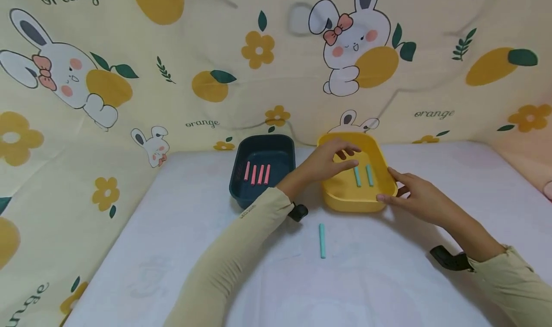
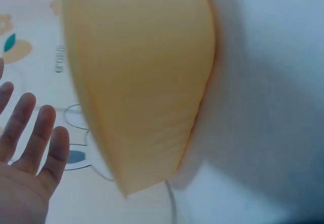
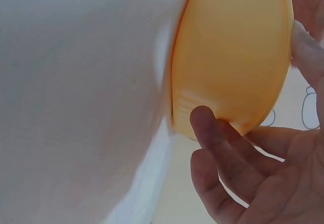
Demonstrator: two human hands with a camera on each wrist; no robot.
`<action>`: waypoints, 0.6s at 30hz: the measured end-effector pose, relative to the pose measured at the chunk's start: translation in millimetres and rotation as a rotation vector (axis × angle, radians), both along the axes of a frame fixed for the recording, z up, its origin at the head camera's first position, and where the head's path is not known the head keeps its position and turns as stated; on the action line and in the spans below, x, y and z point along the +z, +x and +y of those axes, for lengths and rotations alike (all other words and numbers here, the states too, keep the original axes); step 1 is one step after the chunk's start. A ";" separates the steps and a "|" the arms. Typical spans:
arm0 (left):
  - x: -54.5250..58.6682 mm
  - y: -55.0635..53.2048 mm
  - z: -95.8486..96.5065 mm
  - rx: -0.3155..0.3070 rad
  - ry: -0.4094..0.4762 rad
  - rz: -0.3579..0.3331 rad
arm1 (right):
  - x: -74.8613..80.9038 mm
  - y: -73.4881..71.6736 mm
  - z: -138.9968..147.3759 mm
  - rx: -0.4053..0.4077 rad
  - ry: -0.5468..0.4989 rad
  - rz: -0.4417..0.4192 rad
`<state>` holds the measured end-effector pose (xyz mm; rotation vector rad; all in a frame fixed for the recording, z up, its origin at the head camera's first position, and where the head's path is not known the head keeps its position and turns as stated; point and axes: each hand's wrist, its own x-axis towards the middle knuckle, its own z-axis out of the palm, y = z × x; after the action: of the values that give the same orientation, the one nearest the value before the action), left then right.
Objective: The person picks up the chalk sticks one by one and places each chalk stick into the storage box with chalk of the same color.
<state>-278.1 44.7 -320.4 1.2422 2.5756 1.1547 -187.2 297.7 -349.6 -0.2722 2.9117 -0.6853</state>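
My left hand [image 1: 329,160] hovers over the yellow tray [image 1: 345,205], fingers loosely bent, with nothing visible in them. In the left wrist view, the left hand [image 2: 30,158] has its fingers spread beside the tray's outer wall. My right hand [image 1: 414,197] holds the tray's front right corner. The right wrist view has its thumb [image 3: 306,49] at the rim and its fingers [image 3: 205,122] against the outer wall. Two mint-green sticks [image 1: 369,175], like chalk, lie inside the tray. Another mint-green stick [image 1: 322,241] lies on the table in front.
To the left stands a dark blue tray [image 1: 241,197] with several pink sticks [image 1: 260,174] in it, partly behind my left forearm. A white cloth covers the table [image 1: 267,288]. Behind the trays hangs a cream cloth [image 1: 241,87] printed with rabbits and oranges.
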 end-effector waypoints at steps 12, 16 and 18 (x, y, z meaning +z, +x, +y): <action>6.6 39.5 -48.3 -0.073 0.031 -0.059 | 3.0 -2.0 0.8 -0.003 0.026 -0.014; -0.4 53.3 -61.4 -0.080 -0.006 -0.075 | 1.3 -1.8 -0.2 -0.003 0.017 -0.019; -6.2 60.6 -65.9 -0.083 -0.031 -0.076 | 0.1 -1.1 -0.9 0.000 0.013 -0.019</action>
<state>-217.5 -21.2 -326.6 1.2598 2.4540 1.1192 -188.4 296.9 -349.5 -0.2628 2.8969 -0.6652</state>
